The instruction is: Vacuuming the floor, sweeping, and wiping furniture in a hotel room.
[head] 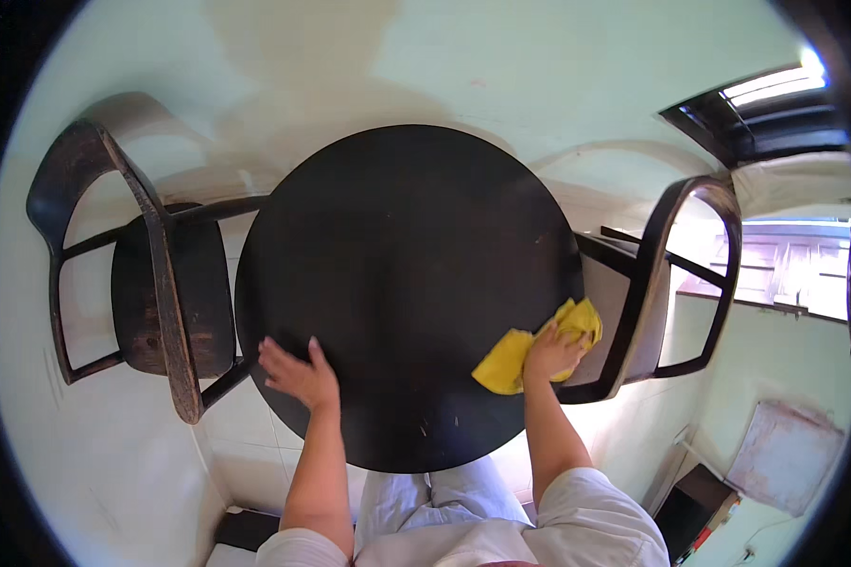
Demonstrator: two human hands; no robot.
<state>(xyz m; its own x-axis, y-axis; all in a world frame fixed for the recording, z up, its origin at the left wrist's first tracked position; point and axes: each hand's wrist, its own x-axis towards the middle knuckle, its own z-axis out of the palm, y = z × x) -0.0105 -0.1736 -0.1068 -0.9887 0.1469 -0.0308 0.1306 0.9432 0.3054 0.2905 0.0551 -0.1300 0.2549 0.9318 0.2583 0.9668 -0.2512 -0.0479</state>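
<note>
A yellow cloth (508, 360) lies bunched under and around my right hand (554, 352) at the right edge of a round black tabletop (411, 269). My fingers grip its upper part, while a loose flap spreads leftward over the table. Near the table's left edge, my left hand (299, 373) has its fingers apart and holds nothing. Whether that palm touches the surface I cannot tell. A few small pale marks show on the tabletop close to my body.
A worn dark wooden chair (163, 283) stands at the left. Another chair (642, 283) with a greyish seat is close beside the table's right edge. A pale wall (454, 64) rises behind the table. At lower right is a dark open box-like unit (691, 507).
</note>
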